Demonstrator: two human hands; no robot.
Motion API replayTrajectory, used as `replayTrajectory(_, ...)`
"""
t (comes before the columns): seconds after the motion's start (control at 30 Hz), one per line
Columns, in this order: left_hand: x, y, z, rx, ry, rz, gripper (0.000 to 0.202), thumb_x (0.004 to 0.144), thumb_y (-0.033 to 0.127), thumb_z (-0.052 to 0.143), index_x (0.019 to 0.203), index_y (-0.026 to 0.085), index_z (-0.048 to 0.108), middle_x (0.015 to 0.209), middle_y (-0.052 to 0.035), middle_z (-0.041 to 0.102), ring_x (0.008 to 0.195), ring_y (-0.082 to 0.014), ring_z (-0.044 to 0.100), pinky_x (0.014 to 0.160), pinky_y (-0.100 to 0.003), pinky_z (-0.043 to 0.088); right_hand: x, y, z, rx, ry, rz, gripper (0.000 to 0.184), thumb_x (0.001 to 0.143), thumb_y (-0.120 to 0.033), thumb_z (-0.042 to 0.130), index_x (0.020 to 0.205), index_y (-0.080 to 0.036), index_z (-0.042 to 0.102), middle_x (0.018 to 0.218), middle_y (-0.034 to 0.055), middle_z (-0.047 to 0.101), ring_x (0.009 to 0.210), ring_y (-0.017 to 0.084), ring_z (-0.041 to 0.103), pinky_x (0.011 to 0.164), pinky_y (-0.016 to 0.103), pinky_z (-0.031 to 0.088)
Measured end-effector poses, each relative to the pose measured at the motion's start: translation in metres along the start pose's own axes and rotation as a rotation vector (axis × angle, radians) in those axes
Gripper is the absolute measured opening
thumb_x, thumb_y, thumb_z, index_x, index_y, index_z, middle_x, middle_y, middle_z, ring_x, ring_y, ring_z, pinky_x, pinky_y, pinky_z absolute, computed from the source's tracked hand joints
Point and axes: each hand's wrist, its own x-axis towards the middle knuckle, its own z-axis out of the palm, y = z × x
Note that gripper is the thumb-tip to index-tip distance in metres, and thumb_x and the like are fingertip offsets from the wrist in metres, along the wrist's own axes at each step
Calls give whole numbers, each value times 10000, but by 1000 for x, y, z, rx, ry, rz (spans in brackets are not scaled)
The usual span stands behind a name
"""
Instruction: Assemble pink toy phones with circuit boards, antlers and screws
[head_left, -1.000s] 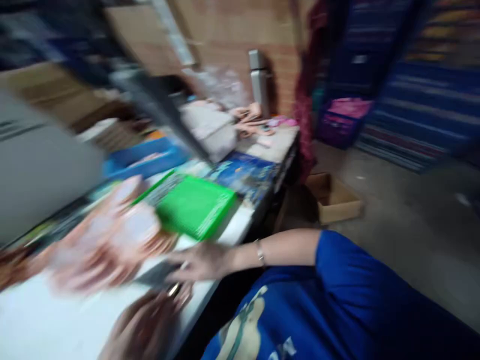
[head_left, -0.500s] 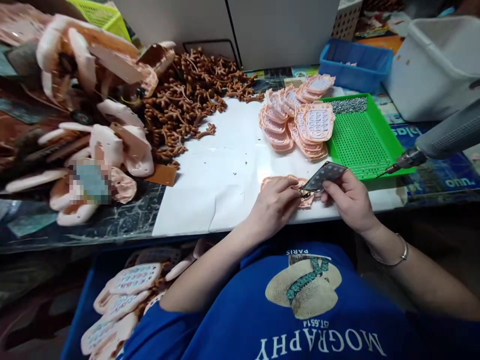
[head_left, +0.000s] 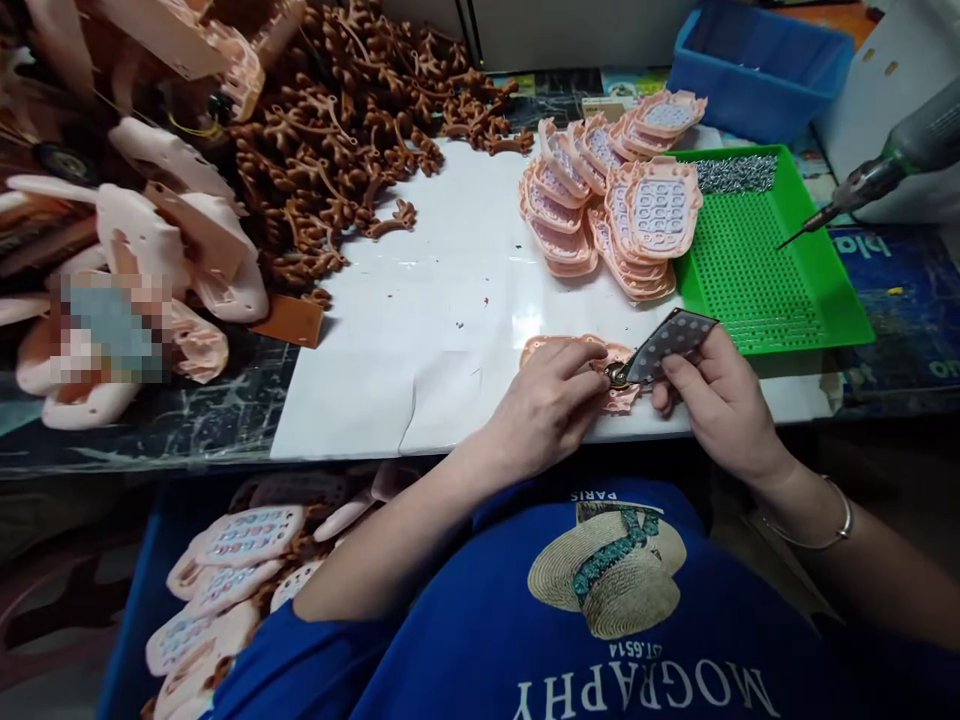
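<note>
My right hand [head_left: 724, 410] grips a dark circuit board [head_left: 671, 345] with pale dots, between thumb and fingers, and holds it tilted. Under my hands lies a pink plastic shell [head_left: 559, 346] near the front edge of the white sheet. Over this shell, my left hand [head_left: 551, 400] is closed, its fingertips against a small round metal part [head_left: 617, 374] beside the board's lower corner. The fingers partly cover that part and the shell. Just beyond are stacked pink shells with pale keypads [head_left: 664, 210].
A green tray [head_left: 840, 300] holds small metal screws [head_left: 739, 173]. An electric screwdriver [head_left: 862, 185] hangs above it, tip downward. Brown plastic pieces [head_left: 360, 120] and pink casings [head_left: 142, 235] are heaped left. A blue bin [head_left: 757, 75] stands behind; finished-looking pink casings [head_left: 255, 535] sit below the table edge.
The whole view has shifted and come closer to the table. Both hands keep nearly the same hold, with the board still tilted over the pink shell.
</note>
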Motion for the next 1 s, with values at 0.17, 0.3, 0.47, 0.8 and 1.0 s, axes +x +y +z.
replayTrajectory(0.17, 1, 2, -1, -30, -24, -30, 104, 953, 177, 528, 939, 166, 631, 1205, -143, 655, 1127, -248, 626, 981, -446, 519, 2, 0, -5, -21, -76, -5, 103, 987, -321, 539, 1034, -231, 525, 638, -61, 586, 550, 98, 552, 560, 236, 489)
replayTrajectory(0.3, 1, 2, -1, -44, -26, -43, 109, 951, 180, 527, 914, 170, 629, 1175, -136, 661, 1129, -250, 623, 979, -448, 517, 7, -2, -7, -60, -139, 0, 90, 990, -319, 516, 1024, -236, 514, 629, -71, 527, 535, 91, 513, 541, 230, 459)
replayTrajectory(0.47, 1, 2, -1, -35, -32, -38, 118, 956, 186, 522, 911, 168, 629, 1164, -138, 663, 1111, -244, 627, 981, -442, 513, 14, -8, -5, -79, -188, -25, 70, 988, -288, 513, 1038, -239, 524, 643, -74, 494, 531, 84, 485, 523, 219, 426)
replayTrajectory(0.8, 2, 0, -1, -39, -27, -36, 138, 961, 191, 524, 942, 180, 661, 1135, -110, 665, 1061, -214, 625, 957, -393, 489, 18, -21, 4, -218, -132, -178, 456, 969, -215, 483, 1422, -260, 499, 886, 5, 639, 693, 124, 586, 638, 244, 507)
replayTrajectory(1.0, 3, -1, 0, -77, 13, -14, 130, 952, 184, 545, 945, 171, 674, 1049, -100, 669, 988, -210, 624, 902, -379, 485, 31, -20, 4, -411, -143, -247, 481, 950, -238, 487, 1430, -221, 519, 956, 27, 703, 831, 184, 653, 791, 326, 538)
